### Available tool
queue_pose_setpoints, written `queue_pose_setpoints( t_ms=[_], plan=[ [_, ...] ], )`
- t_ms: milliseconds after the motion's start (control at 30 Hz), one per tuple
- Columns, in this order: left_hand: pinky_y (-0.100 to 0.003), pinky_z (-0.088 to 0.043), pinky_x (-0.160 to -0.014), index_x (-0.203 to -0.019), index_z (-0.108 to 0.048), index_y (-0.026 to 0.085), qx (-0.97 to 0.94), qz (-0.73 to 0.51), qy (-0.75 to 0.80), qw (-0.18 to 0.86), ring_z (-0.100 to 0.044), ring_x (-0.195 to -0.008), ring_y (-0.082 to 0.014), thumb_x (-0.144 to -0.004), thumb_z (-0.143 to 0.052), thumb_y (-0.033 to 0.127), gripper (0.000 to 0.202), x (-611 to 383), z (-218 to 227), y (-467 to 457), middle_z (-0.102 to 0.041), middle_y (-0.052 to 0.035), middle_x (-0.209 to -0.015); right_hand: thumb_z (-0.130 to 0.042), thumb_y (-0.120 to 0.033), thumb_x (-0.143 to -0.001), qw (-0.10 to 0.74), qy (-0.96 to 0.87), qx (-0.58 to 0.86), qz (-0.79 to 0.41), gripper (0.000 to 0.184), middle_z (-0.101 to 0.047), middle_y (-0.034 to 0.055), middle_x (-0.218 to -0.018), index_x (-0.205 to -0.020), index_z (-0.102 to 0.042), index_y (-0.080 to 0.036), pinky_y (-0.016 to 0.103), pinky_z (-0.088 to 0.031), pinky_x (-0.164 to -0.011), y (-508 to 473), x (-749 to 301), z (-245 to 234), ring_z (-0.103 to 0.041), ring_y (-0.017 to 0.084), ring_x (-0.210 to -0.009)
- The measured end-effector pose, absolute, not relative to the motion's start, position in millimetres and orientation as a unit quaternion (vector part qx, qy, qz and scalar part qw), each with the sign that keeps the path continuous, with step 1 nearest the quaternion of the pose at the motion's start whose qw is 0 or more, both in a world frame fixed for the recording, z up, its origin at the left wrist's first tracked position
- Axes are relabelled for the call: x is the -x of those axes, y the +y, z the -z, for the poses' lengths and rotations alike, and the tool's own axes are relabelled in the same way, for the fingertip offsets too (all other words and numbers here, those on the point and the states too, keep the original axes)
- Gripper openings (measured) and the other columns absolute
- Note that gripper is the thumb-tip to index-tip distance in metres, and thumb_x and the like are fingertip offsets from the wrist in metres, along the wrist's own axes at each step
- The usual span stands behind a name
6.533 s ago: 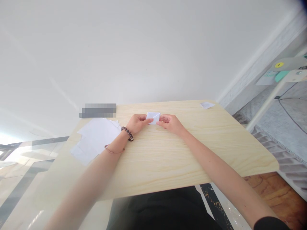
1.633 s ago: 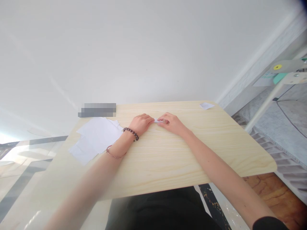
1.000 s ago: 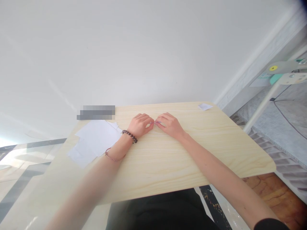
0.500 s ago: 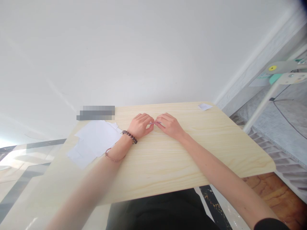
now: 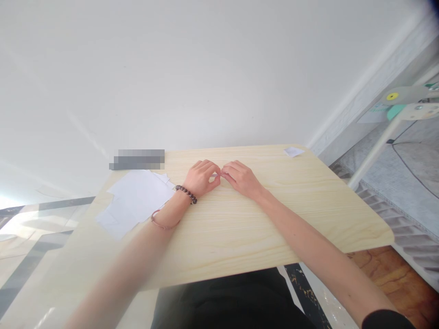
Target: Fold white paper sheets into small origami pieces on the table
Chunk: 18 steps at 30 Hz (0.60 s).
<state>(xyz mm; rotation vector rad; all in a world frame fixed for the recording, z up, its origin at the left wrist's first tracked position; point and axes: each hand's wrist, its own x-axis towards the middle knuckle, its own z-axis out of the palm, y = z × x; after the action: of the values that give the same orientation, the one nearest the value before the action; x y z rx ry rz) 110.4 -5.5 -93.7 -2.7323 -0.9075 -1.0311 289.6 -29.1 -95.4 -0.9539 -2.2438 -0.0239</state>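
Note:
My left hand [image 5: 201,178] and my right hand [image 5: 243,179] meet above the middle of the table, fingertips touching. Both pinch a small, thin piece of paper [image 5: 215,175], pale and seen nearly edge-on; most of it is hidden by the fingers. Left of my left wrist lies a loose pile of white paper sheets [image 5: 137,196], overlapping at odd angles. A dark beaded bracelet [image 5: 186,193] and a thin reddish bangle [image 5: 158,222] circle my left wrist and forearm.
The pale wooden table [image 5: 233,242] stands against a white wall [image 5: 212,73]. One small folded-looking paper [image 5: 293,151] lies at its far right corner. A blurred-out dark object [image 5: 139,160] sits at the far left. Beyond the right edge stands a light metal frame [image 5: 377,151].
Both hands stay in nearly the same place, still pinching the small paper. The fingers have shifted only slightly; the pile and far paper have not moved.

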Motion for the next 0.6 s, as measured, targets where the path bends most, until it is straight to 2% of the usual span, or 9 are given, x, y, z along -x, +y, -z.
queue_pose_setpoints(
  t_ms=[600],
  plan=[
    [-0.029,-0.039,-0.072,-0.076,-0.055,0.018,0.893,0.349,-0.279,0.049,-0.053,-0.078,-0.0147,-0.075,-0.047,0.016,0.008,-108.7,95.3,-3.1,-0.061,-0.0023,-0.080,-0.041,-0.026,-0.085,0.351,-0.859,0.369,0.048,0.015,-0.059,0.0043,-0.088,-0.083,-0.054,-0.019,0.032,-0.038,-0.075,-24.6,-292.3,101.5,-0.049,0.017,-0.083]
  ],
)
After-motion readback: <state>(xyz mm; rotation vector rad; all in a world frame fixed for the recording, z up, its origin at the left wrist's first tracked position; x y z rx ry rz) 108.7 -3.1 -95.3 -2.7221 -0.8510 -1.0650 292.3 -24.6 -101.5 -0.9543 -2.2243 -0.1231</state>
